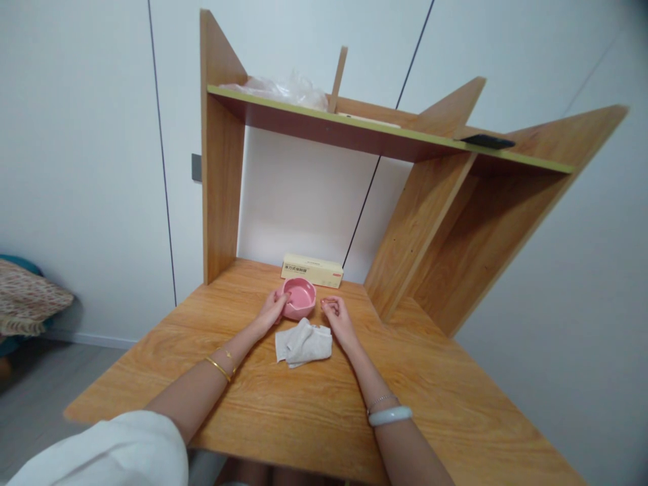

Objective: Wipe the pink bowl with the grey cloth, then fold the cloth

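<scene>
Left fingers (280,300) hold bowl (302,297) (touching wooden desk (293,405), perhaps) before white wall (91,189).

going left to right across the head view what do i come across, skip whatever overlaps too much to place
Patterned fabric, grey wall plate, gold bangle, left hand, pink bowl, right hand, pale bangle, dark flat object.
</scene>
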The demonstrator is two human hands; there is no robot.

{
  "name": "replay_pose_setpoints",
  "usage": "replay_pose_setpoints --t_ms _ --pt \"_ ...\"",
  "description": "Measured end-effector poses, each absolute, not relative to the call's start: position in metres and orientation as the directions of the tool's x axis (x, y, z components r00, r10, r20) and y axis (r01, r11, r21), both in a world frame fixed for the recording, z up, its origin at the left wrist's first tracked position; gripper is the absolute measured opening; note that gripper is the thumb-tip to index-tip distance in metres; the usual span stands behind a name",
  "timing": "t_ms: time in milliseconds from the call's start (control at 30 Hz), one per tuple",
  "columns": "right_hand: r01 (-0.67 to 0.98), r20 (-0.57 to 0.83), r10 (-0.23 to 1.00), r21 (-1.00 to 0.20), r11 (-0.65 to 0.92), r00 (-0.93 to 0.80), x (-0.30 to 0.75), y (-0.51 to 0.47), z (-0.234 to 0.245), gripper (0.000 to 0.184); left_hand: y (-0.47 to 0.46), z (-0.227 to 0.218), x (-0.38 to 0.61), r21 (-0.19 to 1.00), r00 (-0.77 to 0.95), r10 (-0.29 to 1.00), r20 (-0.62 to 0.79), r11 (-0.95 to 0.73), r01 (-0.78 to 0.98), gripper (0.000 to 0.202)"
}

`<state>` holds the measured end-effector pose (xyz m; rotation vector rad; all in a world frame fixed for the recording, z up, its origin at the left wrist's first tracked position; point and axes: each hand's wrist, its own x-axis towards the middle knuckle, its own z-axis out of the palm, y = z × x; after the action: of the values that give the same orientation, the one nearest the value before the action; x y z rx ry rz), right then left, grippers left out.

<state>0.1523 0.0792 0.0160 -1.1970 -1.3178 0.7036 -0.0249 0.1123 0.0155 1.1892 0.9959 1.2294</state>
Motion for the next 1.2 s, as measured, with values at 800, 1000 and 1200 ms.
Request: replay_pose_setpoints --t_ms 800,1000,1200 --pt "0.052 -0.002 0.802 -0.998 -0.042 0.598 0.211 0.066 0.02 0.062 0.11 0.012 -0.022 0.988 0.368 0.92 0.137 -0.098 -0.123 0.032" --pt "0.116 -0.014 0.776 -0.987 -0.112 0.63 0.218 0.067 0.017 0.051 0.104 0.014 -0.022 0.988 0.409 0.9 0.151 -0.121 -0.1 0.022" --pt "0.38 0.097 0.821 -0.912 -0.153 0.563 0.222 0.06 0.039 0.045 0.107 0.013 -0.023 0.983 0.44 0.879 0.182 -0.156 -0.095 0.013"
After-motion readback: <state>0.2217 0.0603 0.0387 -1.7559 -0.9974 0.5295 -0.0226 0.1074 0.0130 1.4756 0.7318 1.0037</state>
